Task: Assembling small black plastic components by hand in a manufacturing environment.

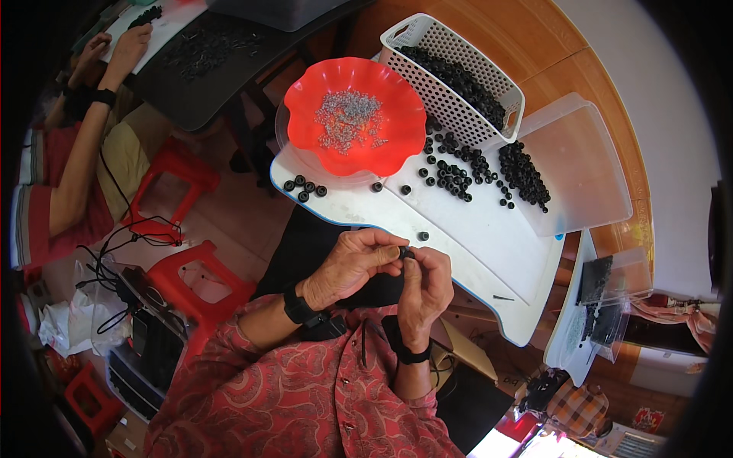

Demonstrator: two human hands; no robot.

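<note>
Just off the near edge of the white table (489,282), my two hands meet over a small round black part (407,252). My left hand (355,263) pinches it from the left with thumb and forefinger. From the other side, my right hand (426,286) grips it too, thumb in front. Much of the part is hidden by fingertips. One loose black part (423,237) lies on the table right beside my hands. Beyond them stands a red scalloped bowl (305,114) with many tiny clear and silvery pieces (347,118) in it.
A white perforated basket (450,95) full of black parts stands at the back. Piles of black parts (523,175) lie before it, near a translucent plastic bin (592,164). A thin dark rod (503,298) rests at the right. Another person (69,168) works at a black table (195,95).
</note>
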